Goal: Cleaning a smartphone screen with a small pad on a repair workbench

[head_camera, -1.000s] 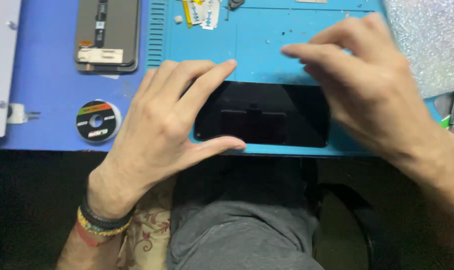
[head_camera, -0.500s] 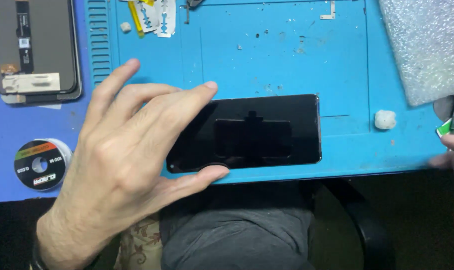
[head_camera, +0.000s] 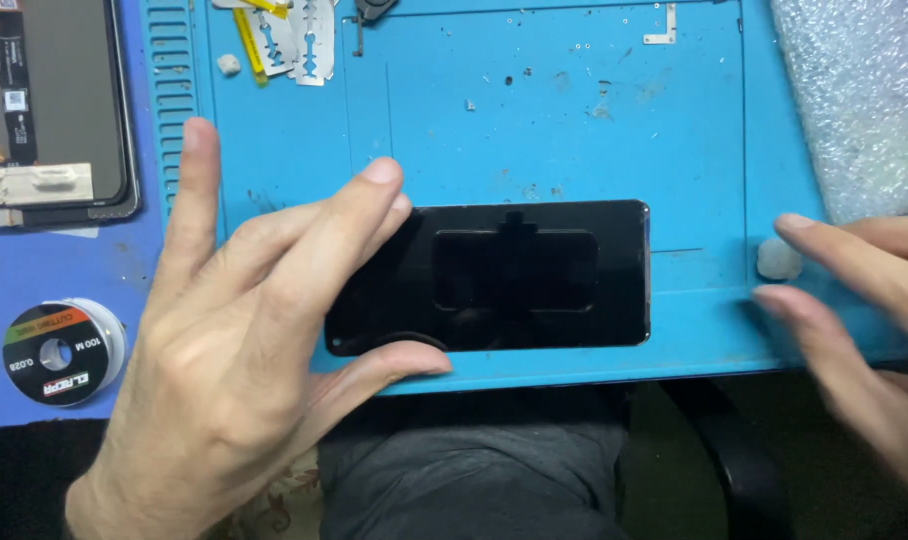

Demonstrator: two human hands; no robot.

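A black phone (head_camera: 514, 275) lies screen up, lengthwise, near the front edge of a blue work mat (head_camera: 574, 130). My left hand (head_camera: 244, 340) grips its left end, thumb under the near edge and fingers over the far edge. My right hand (head_camera: 864, 320) is at the right edge of the view, fingers apart and empty, its fingertips just beside a small white wad (head_camera: 777, 259) on the mat.
A dismantled phone panel (head_camera: 49, 110) lies at the far left. A spool of thin wire (head_camera: 59, 352) sits at the near left. Razor blades (head_camera: 299, 35) and a yellow strip lie at the mat's far edge. Bubble wrap (head_camera: 859, 100) covers the far right.
My right hand left the phone a second ago, went off to the right, and now comes back in near the white wad. My left hand keeps hold of the phone's left end.
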